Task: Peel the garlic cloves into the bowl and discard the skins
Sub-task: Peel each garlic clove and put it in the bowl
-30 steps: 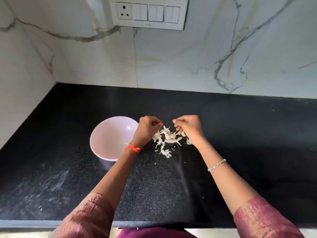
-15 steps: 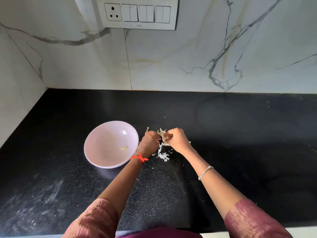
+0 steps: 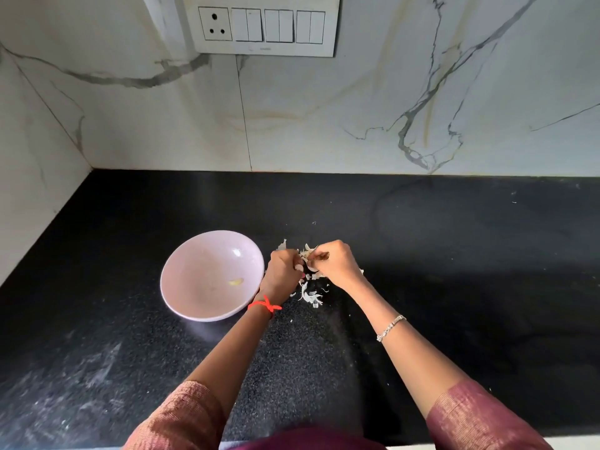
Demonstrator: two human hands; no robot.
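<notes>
Pinching noted: garlic clove [image 3: 307,254], largely hidden by curled fingers, is held between left hand [image 3: 284,269] and right hand [image 3: 337,264] just right of pink bowl [image 3: 194,280] | peeled clove [image 3: 236,282] is seen inside bowl | loose skins [image 3: 310,296] are scattered under the hands on black counter [image 3: 454,271] | switch panel [image 3: 266,26] is mounted on the wall behind

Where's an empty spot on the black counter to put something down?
Bare counter lies right of the right hand, and behind the bowl up to the marble wall. Near left is free but dusty. Crowded: beside the bowl, where the left hand and right hand pinch a garlic clove over garlic skins.
</notes>
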